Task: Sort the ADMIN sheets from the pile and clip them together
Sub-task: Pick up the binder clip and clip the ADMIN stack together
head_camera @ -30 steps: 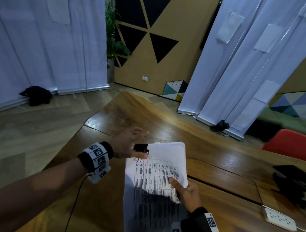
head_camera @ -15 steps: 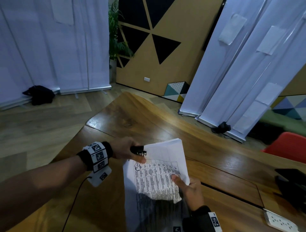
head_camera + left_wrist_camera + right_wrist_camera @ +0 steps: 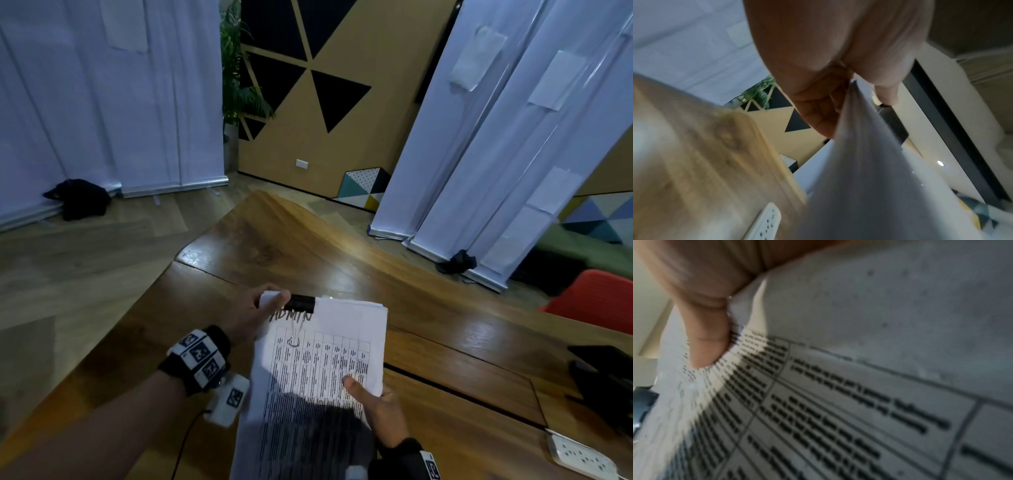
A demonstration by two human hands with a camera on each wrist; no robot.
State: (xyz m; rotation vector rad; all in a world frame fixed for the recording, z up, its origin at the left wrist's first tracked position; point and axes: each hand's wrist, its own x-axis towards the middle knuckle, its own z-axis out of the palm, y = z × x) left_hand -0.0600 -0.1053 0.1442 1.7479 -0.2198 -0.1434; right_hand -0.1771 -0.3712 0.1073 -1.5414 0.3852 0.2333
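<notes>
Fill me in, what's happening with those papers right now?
A person holds a stack of white printed sheets above the brown wooden table. The top sheet carries a handwritten ADMIN heading and a printed table. A black binder clip sits on the stack's top edge, one wire handle folded down over the page. The left hand pinches the top left corner beside the clip, and the right hand holds the right edge, thumb on top. The sheets look clipped.

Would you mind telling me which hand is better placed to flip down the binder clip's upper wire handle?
Left, probably. The left hand already pinches the ADMIN sheets beside the binder clip, while the right hand holds their lower right edge.
</notes>
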